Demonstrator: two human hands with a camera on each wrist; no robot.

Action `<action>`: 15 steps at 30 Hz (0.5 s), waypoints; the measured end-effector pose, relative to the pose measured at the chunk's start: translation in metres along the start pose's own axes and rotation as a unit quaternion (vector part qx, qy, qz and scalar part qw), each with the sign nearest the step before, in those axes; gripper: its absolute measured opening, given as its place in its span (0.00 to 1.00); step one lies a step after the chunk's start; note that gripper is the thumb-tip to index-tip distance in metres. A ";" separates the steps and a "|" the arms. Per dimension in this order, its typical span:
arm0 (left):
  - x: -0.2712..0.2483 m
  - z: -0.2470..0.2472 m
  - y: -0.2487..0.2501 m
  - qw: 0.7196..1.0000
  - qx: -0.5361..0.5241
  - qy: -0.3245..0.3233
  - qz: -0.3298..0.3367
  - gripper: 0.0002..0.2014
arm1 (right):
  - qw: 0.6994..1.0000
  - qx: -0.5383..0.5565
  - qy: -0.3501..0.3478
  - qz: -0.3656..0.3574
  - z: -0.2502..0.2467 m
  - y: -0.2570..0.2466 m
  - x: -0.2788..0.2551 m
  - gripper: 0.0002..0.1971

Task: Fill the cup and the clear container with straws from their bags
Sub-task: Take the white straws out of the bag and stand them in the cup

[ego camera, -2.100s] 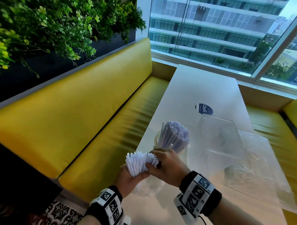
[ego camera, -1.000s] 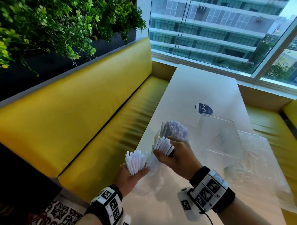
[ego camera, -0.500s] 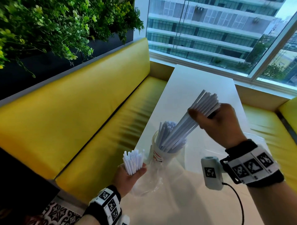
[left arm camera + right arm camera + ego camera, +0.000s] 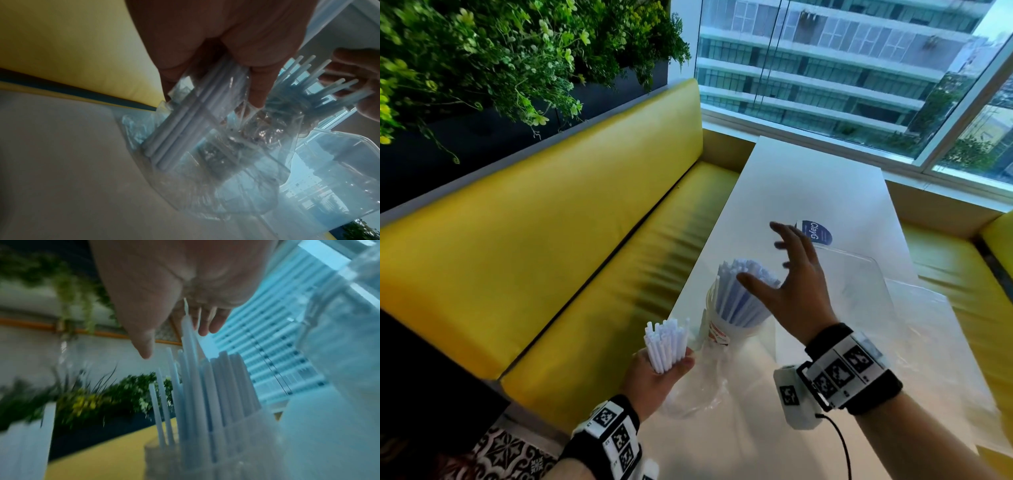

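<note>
A clear cup (image 4: 726, 329) stands near the table's left edge, packed with white straws (image 4: 746, 291). My right hand (image 4: 787, 284) hovers just over their tops, fingers spread and empty; the right wrist view shows the straws (image 4: 205, 402) under the open hand (image 4: 176, 321). My left hand (image 4: 657, 373) grips a bundle of white straws (image 4: 666, 342) still inside its clear bag (image 4: 695, 394), held at the table edge. In the left wrist view the hand (image 4: 216, 53) wraps the bagged straws (image 4: 185, 121). The clear container (image 4: 859, 284) sits right of the cup, partly behind my right hand.
A white table (image 4: 808, 185) runs toward the window. A second clear bag (image 4: 935, 346) lies flat at the right. A dark round label (image 4: 815, 233) lies beyond the container. Yellow bench seats (image 4: 585, 240) flank the table, with plants (image 4: 500, 51) above the left one.
My right hand pulled a handful of straws from the bag, lifted them high, dropped them into the cup and opened. The left hand kept its grip on the bagged bundle.
</note>
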State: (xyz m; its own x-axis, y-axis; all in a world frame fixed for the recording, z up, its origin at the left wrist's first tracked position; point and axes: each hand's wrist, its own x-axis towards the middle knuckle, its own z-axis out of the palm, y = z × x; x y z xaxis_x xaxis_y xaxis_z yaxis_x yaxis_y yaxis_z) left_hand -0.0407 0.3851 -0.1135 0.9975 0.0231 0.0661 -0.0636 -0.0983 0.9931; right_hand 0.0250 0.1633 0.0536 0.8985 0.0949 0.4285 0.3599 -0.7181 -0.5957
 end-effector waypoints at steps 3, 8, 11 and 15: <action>-0.001 0.000 0.001 1.000 -0.003 0.007 0.007 0.09 | 0.986 -0.118 -0.060 -0.106 0.009 -0.005 -0.009 0.36; 0.000 0.000 0.000 1.000 0.020 -0.001 -0.001 0.06 | 0.951 -0.247 -0.143 -0.121 0.033 0.008 -0.024 0.35; -0.001 0.002 0.002 0.999 0.034 0.002 -0.005 0.09 | 0.965 -0.213 -0.110 -0.107 0.036 0.003 -0.017 0.36; -0.002 0.003 0.005 0.999 0.034 -0.004 -0.026 0.11 | 0.960 -0.246 -0.080 -0.105 0.049 -0.006 -0.009 0.29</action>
State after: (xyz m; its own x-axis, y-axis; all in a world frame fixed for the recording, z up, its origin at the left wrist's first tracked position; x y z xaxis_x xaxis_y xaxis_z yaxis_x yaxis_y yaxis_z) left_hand -0.0431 0.3818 -0.1090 0.9997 0.0226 0.0134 -0.0095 -0.1654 0.9862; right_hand 0.0275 0.2008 0.0202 0.8600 0.3501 0.3712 0.4113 -0.9062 -0.0981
